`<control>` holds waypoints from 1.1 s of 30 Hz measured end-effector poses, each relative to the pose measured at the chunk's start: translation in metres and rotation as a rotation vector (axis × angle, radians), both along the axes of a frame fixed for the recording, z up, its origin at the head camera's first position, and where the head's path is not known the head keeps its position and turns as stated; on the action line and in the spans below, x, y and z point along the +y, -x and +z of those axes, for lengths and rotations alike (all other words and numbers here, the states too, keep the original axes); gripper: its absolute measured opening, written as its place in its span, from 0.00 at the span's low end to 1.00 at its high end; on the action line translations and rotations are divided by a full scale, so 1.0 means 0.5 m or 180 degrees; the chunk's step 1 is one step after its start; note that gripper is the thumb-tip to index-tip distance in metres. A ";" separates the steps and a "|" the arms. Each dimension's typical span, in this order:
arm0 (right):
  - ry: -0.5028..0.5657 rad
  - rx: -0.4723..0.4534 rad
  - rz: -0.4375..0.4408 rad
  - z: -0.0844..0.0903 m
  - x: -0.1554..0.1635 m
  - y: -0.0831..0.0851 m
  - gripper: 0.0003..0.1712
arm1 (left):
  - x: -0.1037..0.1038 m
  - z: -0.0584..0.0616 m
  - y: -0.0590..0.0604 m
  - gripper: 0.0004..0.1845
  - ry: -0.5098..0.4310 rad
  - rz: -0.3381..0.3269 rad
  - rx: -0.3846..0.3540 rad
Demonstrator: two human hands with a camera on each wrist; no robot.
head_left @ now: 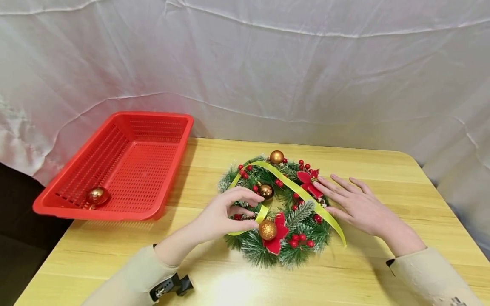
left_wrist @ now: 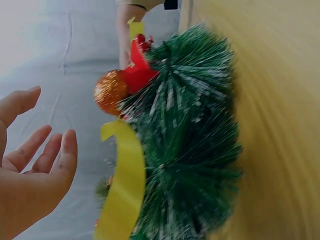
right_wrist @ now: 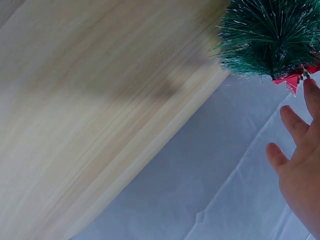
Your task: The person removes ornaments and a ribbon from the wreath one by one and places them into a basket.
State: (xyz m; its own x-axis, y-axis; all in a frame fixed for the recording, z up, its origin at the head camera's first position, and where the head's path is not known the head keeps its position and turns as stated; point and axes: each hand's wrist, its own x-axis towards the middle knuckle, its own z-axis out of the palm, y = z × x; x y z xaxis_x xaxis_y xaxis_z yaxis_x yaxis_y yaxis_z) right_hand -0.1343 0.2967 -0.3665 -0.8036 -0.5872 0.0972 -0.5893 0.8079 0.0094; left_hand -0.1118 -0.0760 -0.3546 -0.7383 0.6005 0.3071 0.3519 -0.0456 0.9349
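A green Christmas wreath (head_left: 252, 248) with frosted tips lies on the table, dressed with red berries and red poinsettias (head_left: 309, 177). Across it runs a loose yellow ribbon (head_left: 285, 177), one end hanging over the right side. My left hand (head_left: 223, 214) hovers over the wreath's left side, thumb and fingers spread apart and holding nothing, close to an orange glitter ball (head_left: 267, 230). In the left wrist view, air shows between that hand and the ribbon (left_wrist: 125, 185). My right hand (head_left: 361, 210) reaches the wreath's right side with extended fingers, fingertips at the upper poinsettia.
A red perforated plastic basket (head_left: 174, 170) stands at the left of the wooden table (head_left: 375, 174), with a shiny gold ball (head_left: 98, 195) inside. A pale cloth (head_left: 268, 72) hangs behind the table's far edge.
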 end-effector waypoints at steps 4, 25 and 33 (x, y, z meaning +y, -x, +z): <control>-0.0007 -0.0015 -0.0008 0.001 0.000 0.001 0.37 | 0.010 -0.011 -0.001 0.25 0.0053 -0.0077 -0.0100; -0.0019 0.0021 0.0011 0.001 0.001 0.001 0.37 | 0.037 -0.027 -0.002 0.25 0.0517 -0.0175 0.0024; -0.0030 0.0010 -0.0005 0.000 0.002 0.000 0.37 | 0.041 -0.028 -0.003 0.26 0.0846 -0.0149 0.0153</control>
